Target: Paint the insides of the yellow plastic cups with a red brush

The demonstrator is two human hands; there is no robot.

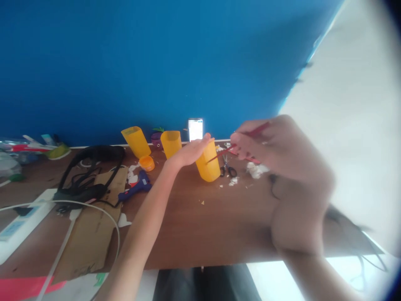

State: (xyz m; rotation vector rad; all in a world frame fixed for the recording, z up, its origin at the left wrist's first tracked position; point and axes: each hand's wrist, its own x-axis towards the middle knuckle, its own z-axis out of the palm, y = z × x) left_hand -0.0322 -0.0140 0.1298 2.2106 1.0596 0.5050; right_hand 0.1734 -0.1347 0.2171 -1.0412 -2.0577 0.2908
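My left hand (192, 151) grips the upper rim of a yellow cup-like container (208, 169), which stands slightly tilted on the brown table. In my right hand (269, 144), which looks blurred, a thin red paintbrush (226, 149) is pinched between the fingers. Its tip meets, or comes very close to, the container's side. Two more yellow containers, one farther left (136, 142) and one nearer (171, 143), stand behind my left arm. A small orange jar (146, 163) sits in front of them.
Scissors (228, 168) and crumpled white scraps (257, 169) lie right of the container. A lit phone (196, 128) leans against the blue wall. Leftward are a blue glue gun (138, 187), cardboard (89, 240), a black headset (90, 171), and a white power strip (26, 221) with cables.
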